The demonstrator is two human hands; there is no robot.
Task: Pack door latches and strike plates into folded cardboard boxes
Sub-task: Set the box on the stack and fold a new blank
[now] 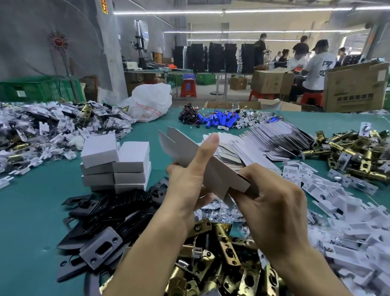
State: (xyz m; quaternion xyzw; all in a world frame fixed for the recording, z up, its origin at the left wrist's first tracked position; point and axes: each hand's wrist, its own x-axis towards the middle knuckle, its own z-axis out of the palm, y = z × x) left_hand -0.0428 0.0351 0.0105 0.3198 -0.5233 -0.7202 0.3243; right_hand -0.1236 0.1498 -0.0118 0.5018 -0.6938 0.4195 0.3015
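Both my hands hold a flat, unfolded grey cardboard box blank (184,146) above the table. My left hand (189,178) grips its middle, thumb stretched up along the card. My right hand (270,202) pinches its near end. Below my arms lies a heap of brass door latches (221,262). Black strike plates (106,222) are piled to the left of them. A stack of folded white boxes (116,163) stands behind the plates. More flat blanks (259,145) are fanned out beyond my hands.
White plastic inserts (359,233) cover the right side of the green table (20,220). Another latch pile (365,155) lies far right. Bagged parts (36,134) heap at far left, blue cylinders (219,119) at the back. People work at tables beyond.
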